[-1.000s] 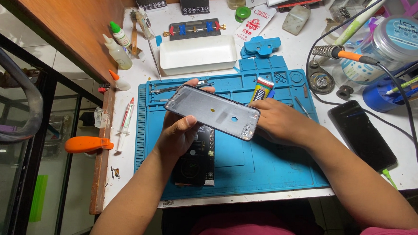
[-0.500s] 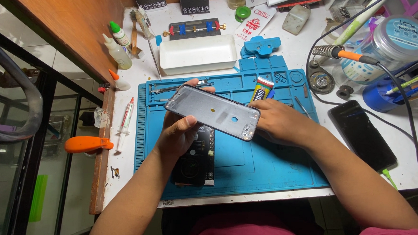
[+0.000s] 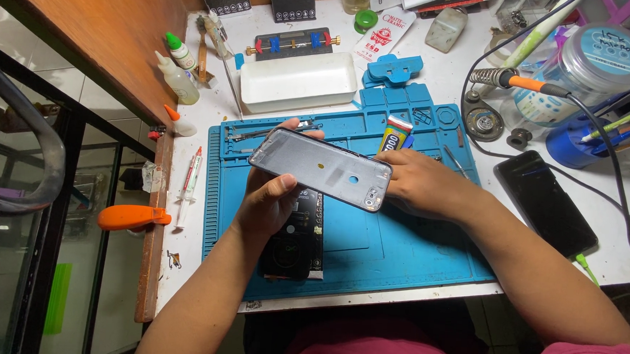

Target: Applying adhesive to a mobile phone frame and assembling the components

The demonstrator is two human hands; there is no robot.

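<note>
Grey phone back cover (image 3: 320, 169) above blue mat (image 3: 397, 253), each hand's grip pinching one end.

Head camera, looking steeply down, probably near, blue mat (image 3: 397, 260)

White table (image 3: 435, 83), cluttered. Blue work mat (image 3: 397, 253) near the middle; white tray (image 3: 298, 81) beyond; dark phone (image 3: 547, 202) right; syringe (image 3: 188, 185) and glue bottles (image 3: 178, 76) left.
</note>
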